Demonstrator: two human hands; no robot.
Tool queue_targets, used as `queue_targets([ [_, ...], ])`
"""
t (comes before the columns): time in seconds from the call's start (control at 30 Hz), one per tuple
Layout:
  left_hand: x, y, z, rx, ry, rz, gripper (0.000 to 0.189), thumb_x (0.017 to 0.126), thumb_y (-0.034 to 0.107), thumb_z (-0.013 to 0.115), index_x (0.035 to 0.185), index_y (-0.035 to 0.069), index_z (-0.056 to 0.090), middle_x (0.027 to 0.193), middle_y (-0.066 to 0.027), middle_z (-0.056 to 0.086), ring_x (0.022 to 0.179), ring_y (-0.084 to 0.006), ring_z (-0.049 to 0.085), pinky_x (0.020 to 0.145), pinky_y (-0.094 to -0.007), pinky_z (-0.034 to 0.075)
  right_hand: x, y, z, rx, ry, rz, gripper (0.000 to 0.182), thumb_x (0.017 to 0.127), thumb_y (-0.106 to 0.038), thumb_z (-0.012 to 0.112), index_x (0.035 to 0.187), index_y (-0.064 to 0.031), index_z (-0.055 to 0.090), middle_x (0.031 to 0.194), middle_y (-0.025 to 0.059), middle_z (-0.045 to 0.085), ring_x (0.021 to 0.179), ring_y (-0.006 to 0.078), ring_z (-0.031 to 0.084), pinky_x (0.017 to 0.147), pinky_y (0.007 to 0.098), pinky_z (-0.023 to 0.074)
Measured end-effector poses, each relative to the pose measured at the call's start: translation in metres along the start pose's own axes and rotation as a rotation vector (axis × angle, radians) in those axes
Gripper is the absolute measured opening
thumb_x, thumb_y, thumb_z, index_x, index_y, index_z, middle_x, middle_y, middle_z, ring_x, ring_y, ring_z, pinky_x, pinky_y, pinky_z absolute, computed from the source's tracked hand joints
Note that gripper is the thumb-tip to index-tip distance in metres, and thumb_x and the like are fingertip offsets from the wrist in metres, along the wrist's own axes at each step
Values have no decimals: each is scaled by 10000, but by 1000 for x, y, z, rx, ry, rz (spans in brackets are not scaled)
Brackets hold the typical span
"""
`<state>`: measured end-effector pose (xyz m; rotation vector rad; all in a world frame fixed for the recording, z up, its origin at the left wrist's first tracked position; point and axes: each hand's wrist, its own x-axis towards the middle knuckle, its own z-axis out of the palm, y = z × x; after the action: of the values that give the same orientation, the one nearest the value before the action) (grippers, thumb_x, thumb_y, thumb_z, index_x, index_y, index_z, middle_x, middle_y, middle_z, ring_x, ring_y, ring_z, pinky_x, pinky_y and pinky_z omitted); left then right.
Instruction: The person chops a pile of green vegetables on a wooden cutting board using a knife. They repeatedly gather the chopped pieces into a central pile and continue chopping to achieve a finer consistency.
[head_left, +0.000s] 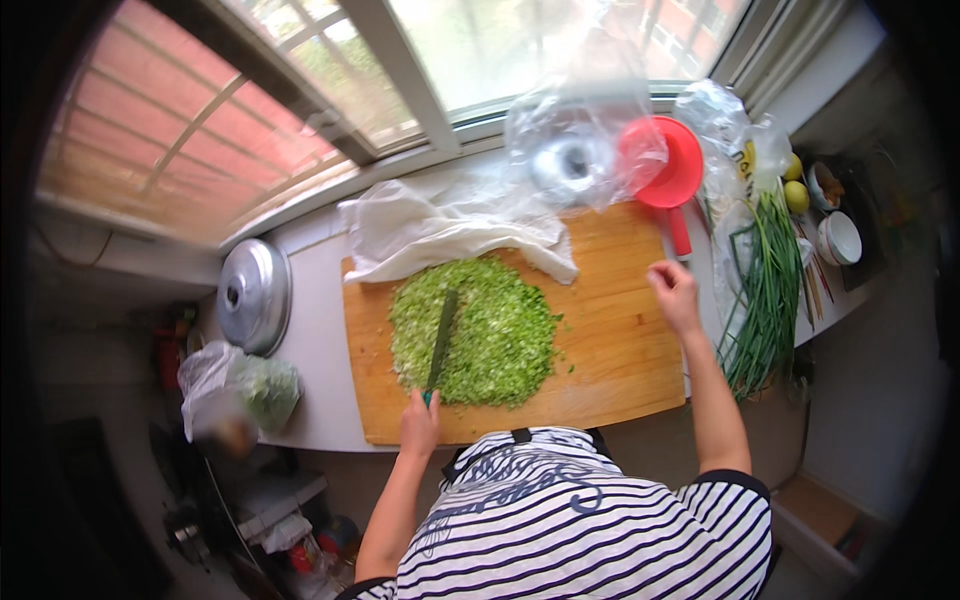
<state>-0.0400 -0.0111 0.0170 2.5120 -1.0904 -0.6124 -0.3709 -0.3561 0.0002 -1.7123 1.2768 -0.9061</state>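
Note:
My left hand (420, 424) grips a kitchen knife (443, 337) by its green handle. Its blade lies flat-looking across a wide heap of finely chopped green vegetable (495, 330). Under the heap is a large wooden cutting board (615, 322), with small green bits scattered right of the pile. My right hand (675, 296) is over the board's right edge, below the handle of a red plastic dipper (675, 169). Its fingers are curled together, and nothing shows in them. A crumpled white cloth (457, 232) overlaps the board's far edge and the back of the heap.
A clear plastic bag (585, 142) covers a shiny metal object by the window. Green onions (772, 292) lie on the right, near yellow-green fruits (796, 196) and a white bowl (840, 238). On the left are a metal pot lid (253, 296) and bagged greens (268, 390).

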Motion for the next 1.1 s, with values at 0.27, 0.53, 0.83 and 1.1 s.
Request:
queue_targets([
  [0.27,-10,27,-21,-322,15,15,348,961,311,506,1004,-35,512,780,-273,598,761,-455,586,641,-481,444,-101,-121,146,154,-410,-43,170,829,-125,706,926,-1,641,797,94,676,690,130,643,612,268,512],
  [0.53,-24,50,35,-645,260,399,557,902,303,573,1320,-26,408,1226,-254,500,1112,-394,501,925,-449,406,-180,-172,195,162,-629,24,364,956,-210,537,1260,-19,480,890,174,650,761,216,649,661,332,505],
  [0.83,-19,-25,-22,-425,262,165,288,861,177,644,1108,38,591,1030,-160,566,999,-312,536,891,-387,430,-140,-141,154,-296,-570,-352,161,941,-141,540,1056,-29,530,708,200,586,630,381,587,539,436,443],
  [1.1,-24,-56,-6,-440,317,91,228,827,134,660,1035,55,614,995,-117,580,980,-306,534,831,-410,423,-132,-120,175,-556,-677,-391,209,933,-208,551,848,-46,450,695,208,591,618,415,583,537,506,446],
])
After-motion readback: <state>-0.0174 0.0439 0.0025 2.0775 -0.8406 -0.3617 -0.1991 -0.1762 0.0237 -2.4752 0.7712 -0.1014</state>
